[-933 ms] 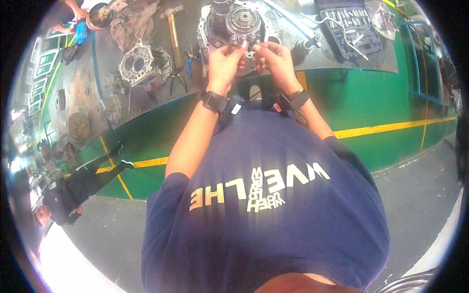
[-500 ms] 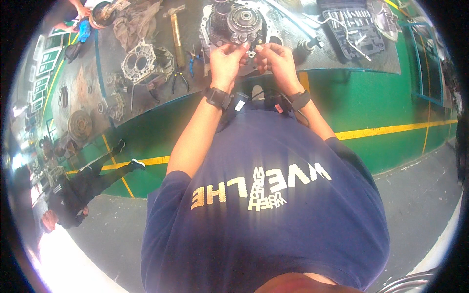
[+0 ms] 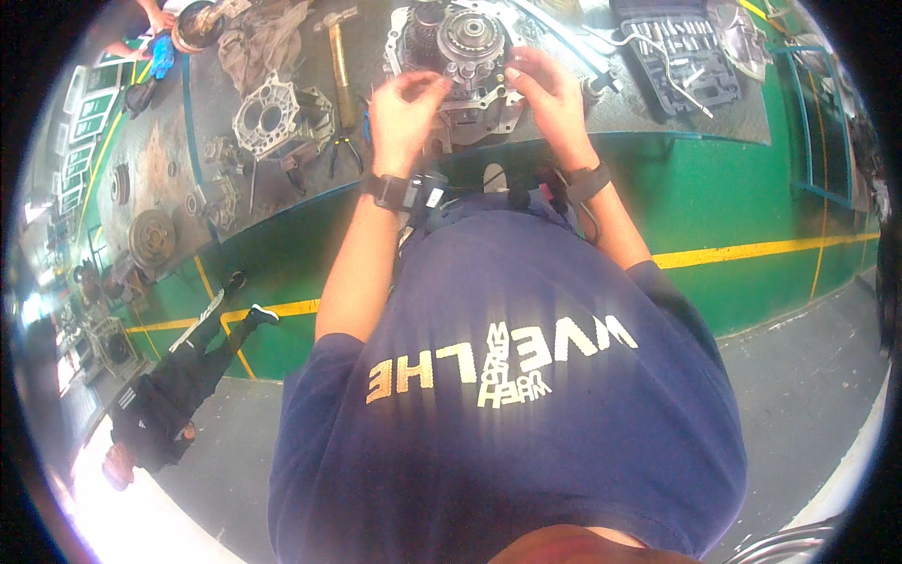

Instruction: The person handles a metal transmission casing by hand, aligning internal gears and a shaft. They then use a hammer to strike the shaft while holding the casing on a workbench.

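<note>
Against the gear assembly (image 3: 467, 42) on the bench, both hands have shifted. The left hand (image 3: 402, 108), which lay flat against the assembly's near left side, has drawn back a little and now hovers just off it with fingers curled. The right hand (image 3: 548, 89) has crept up along the assembly's right edge, fingertips now at the toothed wheel. Well to the left of the assembly, a person in dark clothes (image 3: 178, 376) has moved farther along the green floor.

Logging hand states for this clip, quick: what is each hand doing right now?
Left hand: fingers curled beside the gear assembly; any grip cannot be told.
Right hand: fingertips on the gear assembly; grip cannot be told.
</note>
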Tool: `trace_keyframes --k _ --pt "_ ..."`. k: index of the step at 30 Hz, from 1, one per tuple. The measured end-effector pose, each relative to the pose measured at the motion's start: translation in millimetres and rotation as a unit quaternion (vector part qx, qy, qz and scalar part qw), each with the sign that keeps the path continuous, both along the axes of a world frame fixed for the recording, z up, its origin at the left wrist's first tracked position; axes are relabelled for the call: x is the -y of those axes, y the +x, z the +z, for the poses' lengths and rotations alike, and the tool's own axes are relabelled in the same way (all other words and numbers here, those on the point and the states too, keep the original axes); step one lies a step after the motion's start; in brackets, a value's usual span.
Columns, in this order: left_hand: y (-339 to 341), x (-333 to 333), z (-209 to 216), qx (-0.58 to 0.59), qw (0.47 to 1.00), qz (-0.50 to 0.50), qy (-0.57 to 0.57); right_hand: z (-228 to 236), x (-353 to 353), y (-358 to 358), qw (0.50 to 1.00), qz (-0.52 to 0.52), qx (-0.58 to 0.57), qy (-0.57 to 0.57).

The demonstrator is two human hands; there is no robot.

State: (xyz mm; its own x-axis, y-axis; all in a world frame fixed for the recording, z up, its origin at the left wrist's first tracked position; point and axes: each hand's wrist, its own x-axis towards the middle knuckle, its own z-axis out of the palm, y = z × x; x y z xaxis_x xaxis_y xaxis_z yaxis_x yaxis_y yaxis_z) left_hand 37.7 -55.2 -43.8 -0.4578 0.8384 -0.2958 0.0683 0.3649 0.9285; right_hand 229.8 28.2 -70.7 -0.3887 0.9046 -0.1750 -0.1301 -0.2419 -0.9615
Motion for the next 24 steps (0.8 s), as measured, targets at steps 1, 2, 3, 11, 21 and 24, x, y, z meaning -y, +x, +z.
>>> trace_keyframes --k 1,2,3,11,21,24 --pt "-13.5 0.2 -9.9 -0.096 0.992 -0.009 0.082 4.0 -2.4 -1.5 0.996 -0.004 0.027 0.084" --pt "-15.0 -1.2 7.7 -0.066 0.996 -0.004 0.059 4.3 -2.9 0.3 0.985 -0.012 0.056 0.165" --pt "-21.1 -4.0 9.6 -0.026 0.994 -0.004 0.105 2.2 -6.7 -2.0 0.975 0.005 0.089 0.203" --pt "-14.7 -27.5 0.6 -0.064 0.989 -0.061 0.116 15.4 13.6 -20.6 0.932 -0.029 0.205 0.298" --pt "-13.8 -36.1 2.1 -0.031 0.988 -0.039 0.143 8.9 5.7 -18.9 0.963 -0.004 0.162 0.216" --pt "-18.2 -46.0 5.6 -0.051 0.992 -0.016 0.116 1.8 -18.2 -10.0 0.994 0.001 -0.008 0.106"
